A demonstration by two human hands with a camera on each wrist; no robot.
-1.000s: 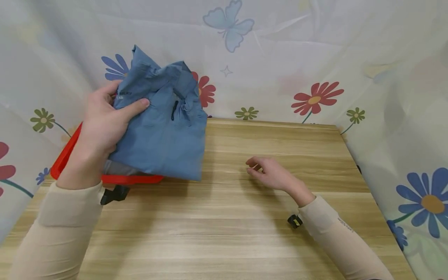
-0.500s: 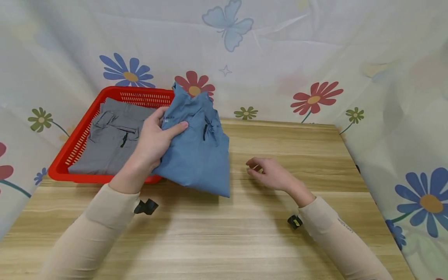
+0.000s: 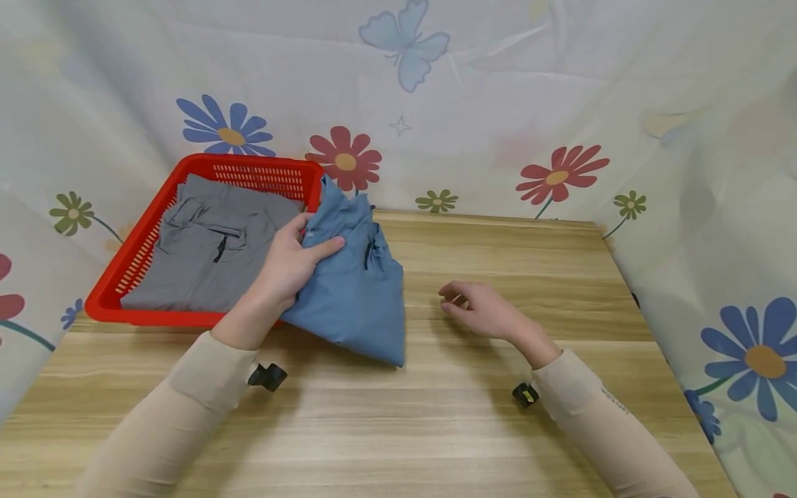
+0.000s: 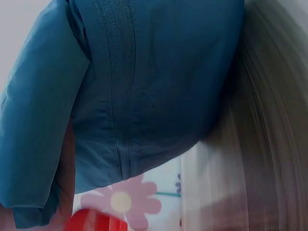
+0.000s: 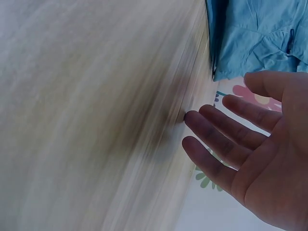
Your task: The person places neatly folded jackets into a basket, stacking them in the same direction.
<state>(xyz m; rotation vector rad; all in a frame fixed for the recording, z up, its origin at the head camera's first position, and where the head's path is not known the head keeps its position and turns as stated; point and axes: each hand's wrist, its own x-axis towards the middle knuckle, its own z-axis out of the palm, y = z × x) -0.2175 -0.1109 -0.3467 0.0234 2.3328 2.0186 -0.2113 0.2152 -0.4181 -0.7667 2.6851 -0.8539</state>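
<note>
A folded blue jacket with a dark zip pull hangs tilted just right of the red basket. My left hand grips it by its left edge, thumb on top and the other fingers behind the cloth. In the left wrist view the underside of the jacket fills much of the picture, with a long seam and a sleeve. My right hand holds nothing, its fingers loosely bent over the table, to the right of the jacket. The right wrist view shows those fingers spread apart.
The red plastic basket stands at the back left, with a folded grey jacket lying in it. Beneath everything is a wood-grain table. A flower-printed cloth backdrop rises behind and at both sides.
My left hand has carried the blue jacket from over the basket to the right and down, uncovering the grey jacket. The right hand has stayed in place.
</note>
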